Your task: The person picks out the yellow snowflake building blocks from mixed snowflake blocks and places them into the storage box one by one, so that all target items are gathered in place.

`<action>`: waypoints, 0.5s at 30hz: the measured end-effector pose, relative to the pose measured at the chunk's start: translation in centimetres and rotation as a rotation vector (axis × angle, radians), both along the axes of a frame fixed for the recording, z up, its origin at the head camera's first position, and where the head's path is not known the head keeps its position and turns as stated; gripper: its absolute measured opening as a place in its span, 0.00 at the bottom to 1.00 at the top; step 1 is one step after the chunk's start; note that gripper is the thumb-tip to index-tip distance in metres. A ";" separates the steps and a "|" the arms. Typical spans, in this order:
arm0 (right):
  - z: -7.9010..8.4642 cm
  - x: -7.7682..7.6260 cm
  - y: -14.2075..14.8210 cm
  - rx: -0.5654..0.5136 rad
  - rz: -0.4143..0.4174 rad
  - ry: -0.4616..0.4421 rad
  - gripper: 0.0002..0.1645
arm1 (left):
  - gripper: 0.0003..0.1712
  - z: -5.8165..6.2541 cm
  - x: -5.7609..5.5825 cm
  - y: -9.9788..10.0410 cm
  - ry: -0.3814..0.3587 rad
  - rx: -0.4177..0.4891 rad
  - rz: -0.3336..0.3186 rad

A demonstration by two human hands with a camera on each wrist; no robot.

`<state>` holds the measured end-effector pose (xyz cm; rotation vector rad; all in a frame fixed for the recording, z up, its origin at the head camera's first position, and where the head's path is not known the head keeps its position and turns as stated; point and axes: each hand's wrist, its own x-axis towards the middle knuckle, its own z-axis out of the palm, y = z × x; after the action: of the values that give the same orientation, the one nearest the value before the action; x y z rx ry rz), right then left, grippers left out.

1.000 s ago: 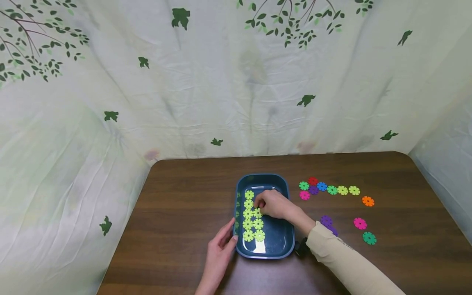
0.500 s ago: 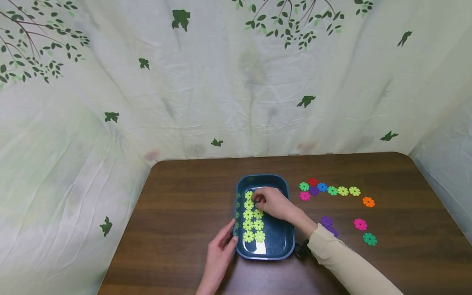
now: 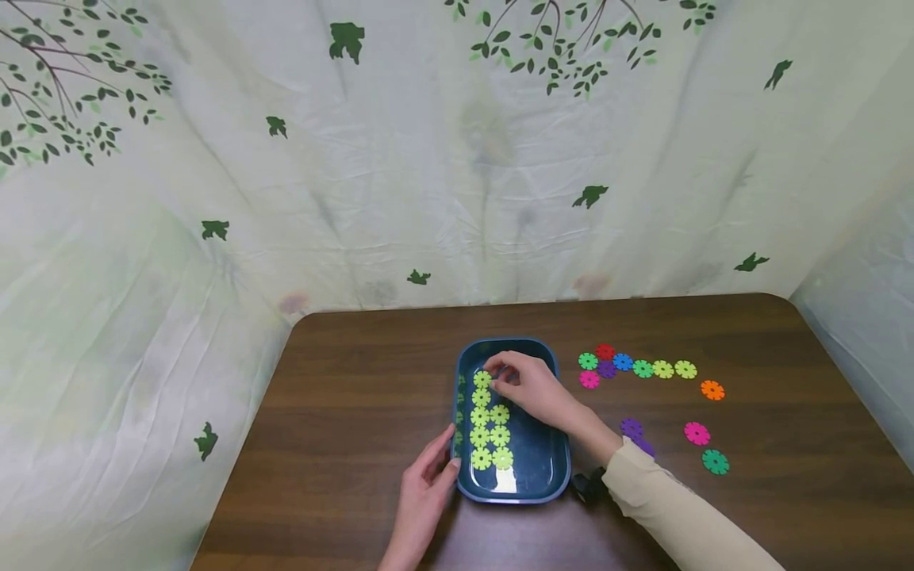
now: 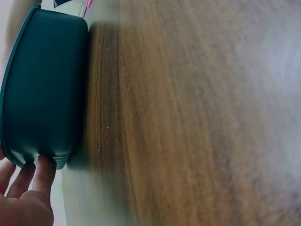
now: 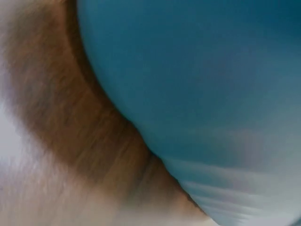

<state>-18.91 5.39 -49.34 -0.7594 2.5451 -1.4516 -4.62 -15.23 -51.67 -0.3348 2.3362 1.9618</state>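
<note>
Yellow-green flower-shaped discs (image 3: 481, 415) lie in two columns along the left side of a dark blue tray (image 3: 546, 476). The left column reaches farther up than the right one. My right hand (image 3: 531, 388) is over the upper part of the tray, thumb and index finger apart beside the topmost discs, no disc showing between them. At the tray's left side my left hand (image 3: 423, 492) rests with fairly straight fingers. In the left wrist view, its fingertips (image 4: 44, 165) touch the tray's outer wall (image 4: 44, 84). The right wrist view shows mostly blurred tray wall (image 5: 188, 94).
Right of the tray, a line of coloured discs (image 3: 623, 362) lies on the brown table (image 3: 357, 428). Loose orange (image 3: 712, 389), pink (image 3: 697, 434) and teal (image 3: 716, 462) discs lie farther right. Purple discs (image 3: 631, 428) are partly behind the right forearm. A patterned cloth (image 3: 428, 159) hangs behind.
My right hand has moved up the tray, away from the right column's top disc, which now shows fully. Its thumb and index finger have spread apart. The left hand has stayed put.
</note>
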 end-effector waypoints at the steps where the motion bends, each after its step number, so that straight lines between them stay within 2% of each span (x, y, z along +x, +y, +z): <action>1: 0.1 0.0 0.1 -0.004 0.000 0.002 0.17 | 0.27 0.0 0.0 0.0 0.004 0.004 -0.002; 8: 0.9 0.6 1.7 -0.027 -0.059 -0.009 0.16 | 0.26 0.1 0.0 0.0 0.030 0.019 -0.004; 15: 1.1 1.7 3.6 -0.005 -0.132 0.016 0.16 | 0.26 -0.1 -0.1 0.1 0.019 0.002 0.007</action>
<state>-17.21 9.03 -48.25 -0.6164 2.6497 -1.4963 -4.73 -15.17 -51.73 -0.3268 2.3475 1.9793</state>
